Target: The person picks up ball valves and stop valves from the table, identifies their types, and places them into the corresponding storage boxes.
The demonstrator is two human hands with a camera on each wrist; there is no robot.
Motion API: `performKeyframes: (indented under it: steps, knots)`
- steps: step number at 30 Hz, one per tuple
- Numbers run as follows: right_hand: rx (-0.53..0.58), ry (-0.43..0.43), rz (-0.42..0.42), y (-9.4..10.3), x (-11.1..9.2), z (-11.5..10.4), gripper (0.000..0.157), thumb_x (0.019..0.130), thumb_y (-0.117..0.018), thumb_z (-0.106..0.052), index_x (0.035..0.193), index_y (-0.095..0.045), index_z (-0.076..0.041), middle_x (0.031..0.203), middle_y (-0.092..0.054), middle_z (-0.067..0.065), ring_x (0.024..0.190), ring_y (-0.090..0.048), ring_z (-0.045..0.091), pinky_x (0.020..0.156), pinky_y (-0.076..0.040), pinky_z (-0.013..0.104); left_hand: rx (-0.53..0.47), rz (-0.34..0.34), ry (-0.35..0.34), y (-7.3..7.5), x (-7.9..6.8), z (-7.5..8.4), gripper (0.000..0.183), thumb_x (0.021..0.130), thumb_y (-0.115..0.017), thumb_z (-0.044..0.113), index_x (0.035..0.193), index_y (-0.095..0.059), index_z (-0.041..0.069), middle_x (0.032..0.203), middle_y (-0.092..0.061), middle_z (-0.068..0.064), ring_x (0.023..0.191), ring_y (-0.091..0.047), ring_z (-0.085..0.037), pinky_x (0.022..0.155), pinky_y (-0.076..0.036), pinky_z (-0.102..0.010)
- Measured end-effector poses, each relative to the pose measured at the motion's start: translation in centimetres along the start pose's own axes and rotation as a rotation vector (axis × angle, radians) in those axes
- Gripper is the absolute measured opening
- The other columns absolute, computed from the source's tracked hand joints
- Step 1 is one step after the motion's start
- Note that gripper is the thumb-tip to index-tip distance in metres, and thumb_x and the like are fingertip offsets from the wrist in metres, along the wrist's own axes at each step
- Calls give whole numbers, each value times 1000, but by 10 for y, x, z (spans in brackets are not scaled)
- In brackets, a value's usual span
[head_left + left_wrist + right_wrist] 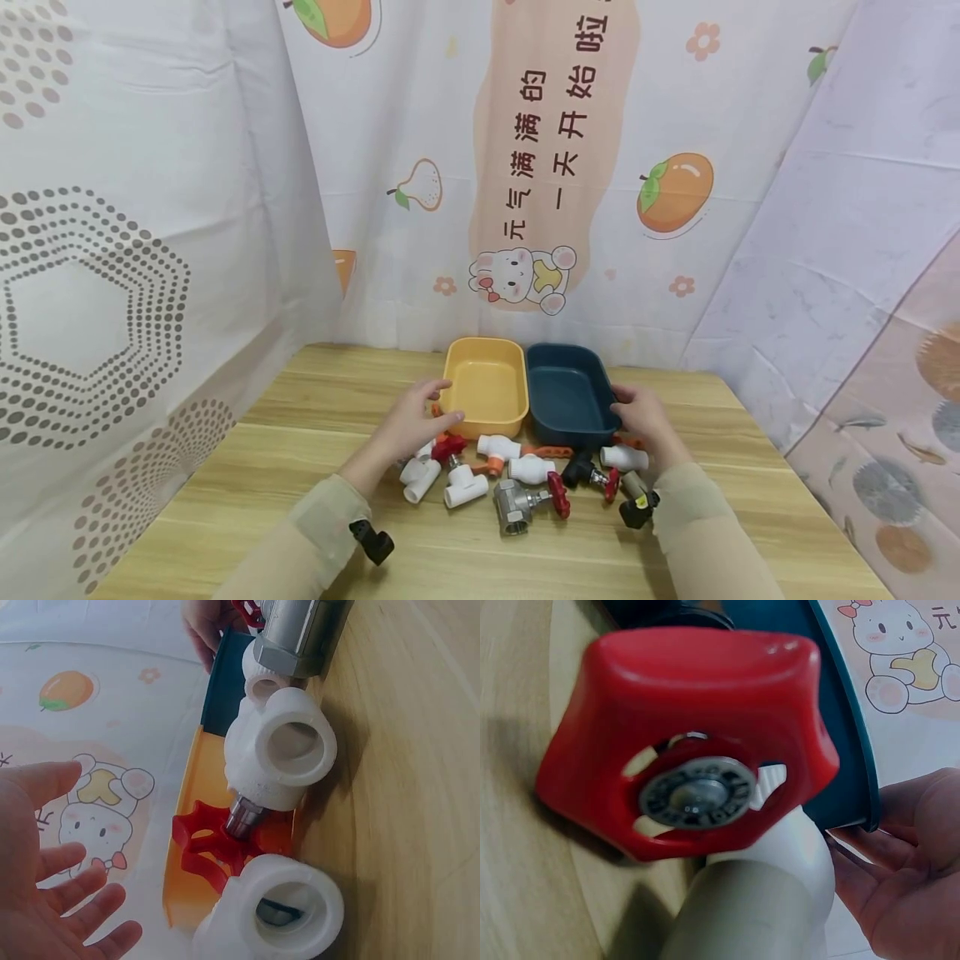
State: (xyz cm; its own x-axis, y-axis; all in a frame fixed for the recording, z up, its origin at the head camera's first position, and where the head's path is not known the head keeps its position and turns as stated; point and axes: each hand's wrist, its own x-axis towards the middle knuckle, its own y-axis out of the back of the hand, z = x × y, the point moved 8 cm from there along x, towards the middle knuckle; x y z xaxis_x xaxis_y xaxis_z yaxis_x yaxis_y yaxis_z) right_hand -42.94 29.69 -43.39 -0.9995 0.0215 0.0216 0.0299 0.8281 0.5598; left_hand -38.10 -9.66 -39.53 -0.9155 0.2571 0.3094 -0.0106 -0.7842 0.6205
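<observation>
Red handwheel (709,682) foremost, right hand (643,413) touches blue tray (568,400), grip unclear, while left hand (417,417) hovers, fingers spread.

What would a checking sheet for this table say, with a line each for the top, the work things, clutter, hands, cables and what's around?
Surface: wood-grain tabletop.
Job's things: yellow tray and dark blue tray, side by side; white plastic valves, a metal valve and a black valve in front.
Clutter: nothing seen beyond the crowded valves.
Hands: left hand open beside the yellow tray; right hand at the dark blue tray's right edge, grip unclear; a black camera on each wrist.
Cables: nothing seen.
Surroundings: printed curtains behind and at both sides; a cartoon rabbit shows behind the trays.
</observation>
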Motion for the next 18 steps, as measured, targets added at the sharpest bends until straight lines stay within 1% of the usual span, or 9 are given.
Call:
performKeyframes:
  steps: [4,6,12,18]
  knots:
    - [9,-9,-5,-1,0,0,49,99,-53,2,147,-46,9,141,-52,33,102,-68,37,70,-61,37,29,-2,-11,4,2,-4,62,90,-78,39,141,-58,10,141,-56,-9,119,-58,-31,95,-52,-52]
    - [14,-11,-3,-1,0,0,49,98,-53,2,147,-46,9,141,-52,33,103,-68,37,70,-61,38,30,-1,-15,7,2,-4,62,89,-79,37,141,-58,9,140,-56,-10,120,-58,-31,95,-51,-53]
    - [20,0,-9,-2,-1,-1,49,98,-53,4,146,-45,11,140,-51,35,106,-66,42,71,-62,43,23,-16,5,13,2,-11,64,87,-81,32,142,-57,10,144,-54,-10,124,-55,-32,96,-51,-55]
    - [32,-14,-16,-2,0,0,49,99,-52,4,147,-44,10,142,-49,35,108,-65,43,72,-62,45,37,-50,16,13,1,-25,71,85,-83,38,145,-55,12,144,-53,-7,126,-53,-34,95,-52,-54]
